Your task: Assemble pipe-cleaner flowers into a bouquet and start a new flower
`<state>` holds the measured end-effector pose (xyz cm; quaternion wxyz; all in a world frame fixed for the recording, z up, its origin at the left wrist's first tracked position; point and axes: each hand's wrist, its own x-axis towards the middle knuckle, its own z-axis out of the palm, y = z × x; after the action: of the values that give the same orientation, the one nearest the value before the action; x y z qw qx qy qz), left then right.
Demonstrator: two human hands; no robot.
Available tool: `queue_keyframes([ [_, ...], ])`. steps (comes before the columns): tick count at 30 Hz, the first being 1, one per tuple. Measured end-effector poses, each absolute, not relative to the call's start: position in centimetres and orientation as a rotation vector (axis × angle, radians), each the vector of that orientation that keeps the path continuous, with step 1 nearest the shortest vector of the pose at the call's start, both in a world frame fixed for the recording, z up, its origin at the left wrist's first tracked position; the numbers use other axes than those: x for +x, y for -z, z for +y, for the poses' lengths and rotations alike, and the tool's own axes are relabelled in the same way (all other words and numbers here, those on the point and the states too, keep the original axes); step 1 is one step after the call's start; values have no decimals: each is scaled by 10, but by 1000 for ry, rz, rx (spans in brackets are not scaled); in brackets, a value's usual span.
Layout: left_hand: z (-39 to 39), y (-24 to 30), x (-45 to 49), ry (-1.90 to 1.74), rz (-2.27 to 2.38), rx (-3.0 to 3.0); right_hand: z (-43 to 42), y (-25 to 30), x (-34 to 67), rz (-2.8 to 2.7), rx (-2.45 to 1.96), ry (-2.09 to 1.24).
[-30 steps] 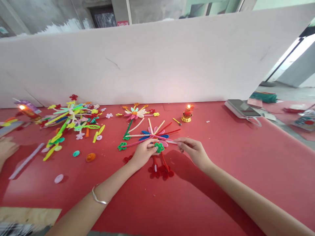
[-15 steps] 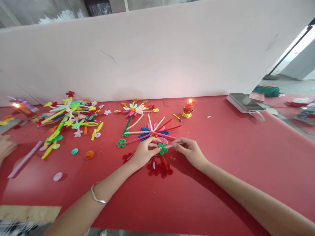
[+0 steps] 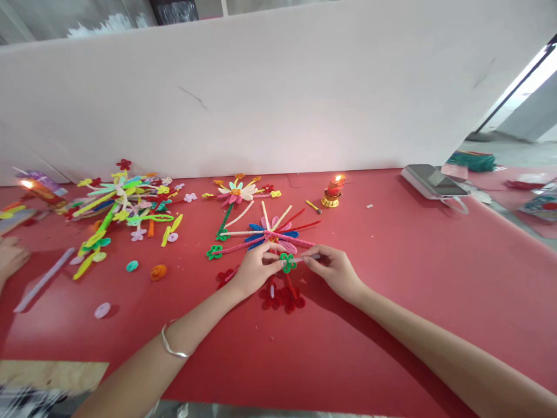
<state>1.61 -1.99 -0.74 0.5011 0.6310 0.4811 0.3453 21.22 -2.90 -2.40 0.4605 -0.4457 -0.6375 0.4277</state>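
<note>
In the centre of the frame, on the red table [image 3: 413, 278], the left hand [image 3: 252, 271] pinches a green pipe-cleaner flower [image 3: 286, 262] between thumb and fingertips. The right hand [image 3: 334, 270] pinches a pale pipe cleaner [image 3: 307, 258] just beside it. A lit candle [image 3: 333, 191] burns above them.

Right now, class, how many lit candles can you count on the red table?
2. One candle stands in a gold holder near the white board; the other candle burns at the far left of the table. Others may be hidden out of view.
</note>
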Motion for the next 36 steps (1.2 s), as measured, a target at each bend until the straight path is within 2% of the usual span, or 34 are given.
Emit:
queue_keyframes([
  [11, -19, 9, 16, -849, 1161, 1535, -34, 19, 213, -1784, -1074, -720],
  [26, -18, 8, 16, -807, 1169, 1493, -36, 25, 212, -2127, -718, 35],
  [36, -17, 11, 14, -788, 1159, 1500, -36, 22, 214, -2286, -623, 316],
])
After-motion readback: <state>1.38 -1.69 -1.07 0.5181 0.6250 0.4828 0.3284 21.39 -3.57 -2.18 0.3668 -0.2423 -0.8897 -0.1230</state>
